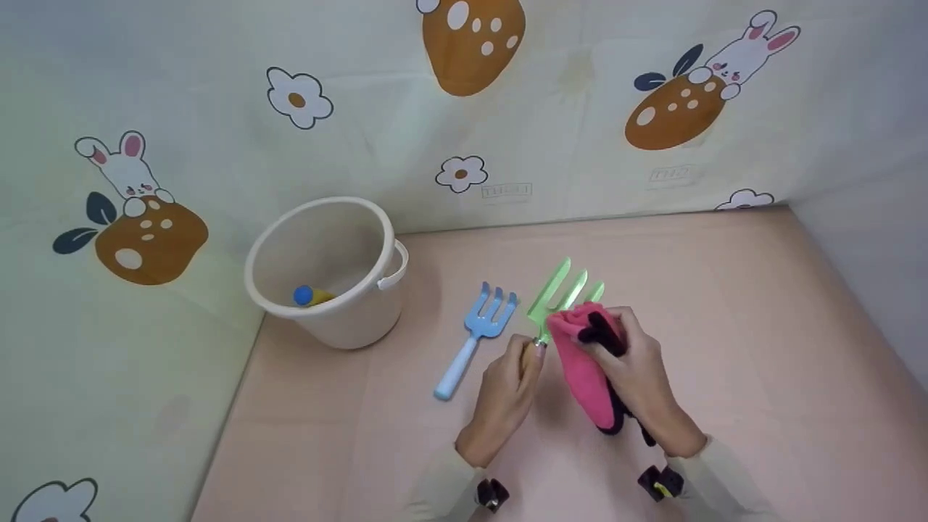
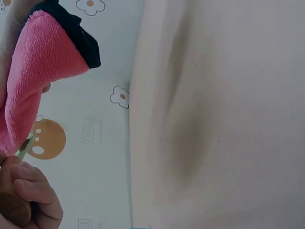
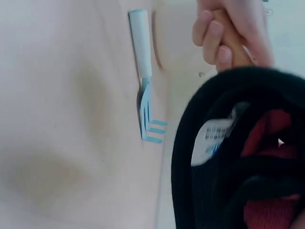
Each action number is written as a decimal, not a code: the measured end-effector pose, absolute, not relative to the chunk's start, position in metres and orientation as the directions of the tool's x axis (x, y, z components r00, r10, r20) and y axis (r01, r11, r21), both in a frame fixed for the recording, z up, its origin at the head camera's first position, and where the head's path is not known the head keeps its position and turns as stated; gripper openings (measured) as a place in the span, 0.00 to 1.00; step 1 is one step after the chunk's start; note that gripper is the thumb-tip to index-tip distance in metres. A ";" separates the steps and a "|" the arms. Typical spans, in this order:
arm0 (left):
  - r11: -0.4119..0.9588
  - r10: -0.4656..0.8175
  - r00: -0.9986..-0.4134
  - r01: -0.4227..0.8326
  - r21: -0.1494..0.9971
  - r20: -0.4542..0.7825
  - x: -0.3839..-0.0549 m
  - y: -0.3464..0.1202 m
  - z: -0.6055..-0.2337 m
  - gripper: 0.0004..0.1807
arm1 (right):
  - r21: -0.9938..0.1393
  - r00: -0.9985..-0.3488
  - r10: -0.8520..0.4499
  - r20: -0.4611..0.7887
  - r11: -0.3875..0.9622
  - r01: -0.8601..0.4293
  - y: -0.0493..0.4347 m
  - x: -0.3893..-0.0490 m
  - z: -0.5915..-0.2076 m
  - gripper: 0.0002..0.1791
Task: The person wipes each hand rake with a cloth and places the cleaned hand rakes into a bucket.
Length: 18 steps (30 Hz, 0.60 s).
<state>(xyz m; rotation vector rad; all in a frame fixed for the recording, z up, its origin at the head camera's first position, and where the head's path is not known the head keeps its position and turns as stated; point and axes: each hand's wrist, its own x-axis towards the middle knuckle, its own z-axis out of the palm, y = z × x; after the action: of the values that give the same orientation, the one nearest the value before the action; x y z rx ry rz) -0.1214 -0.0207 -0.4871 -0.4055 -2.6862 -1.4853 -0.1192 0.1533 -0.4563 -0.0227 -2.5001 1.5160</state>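
My left hand (image 1: 505, 380) grips the wooden handle of a green garden hand fork (image 1: 554, 284), its three tines pointing away from me. In the left wrist view the fingers (image 2: 35, 188) curl round that handle. My right hand (image 1: 641, 370) holds a bunched pink cloth (image 1: 583, 373) with black edging, its folded top overlapping the base of the tines. The right wrist view shows the black edging (image 3: 183, 157) looped close up, with a white label (image 3: 207, 140) inside. Left of my hands, a light blue hand fork (image 1: 482, 325) lies on the table.
A white bucket (image 1: 359, 322) with a side handle stands at the back left, holding a blue and yellow object (image 1: 304, 295). A patterned sheet (image 1: 377, 145) rises along the table's back and left edges. The table (image 1: 761, 326) has a pinkish covering.
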 end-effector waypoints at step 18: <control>0.378 0.177 -0.950 0.308 0.873 0.259 -0.116 -0.011 -0.504 0.09 | -0.598 -0.931 0.030 0.365 0.774 -0.209 0.131 -0.122 -0.464 0.20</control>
<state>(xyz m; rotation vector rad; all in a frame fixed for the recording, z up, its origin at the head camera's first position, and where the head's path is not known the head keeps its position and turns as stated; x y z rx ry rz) -0.1163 -0.0110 -0.5039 -0.4431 -2.5036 -1.6279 -0.1222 0.1308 -0.4636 0.1366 -2.6124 0.9410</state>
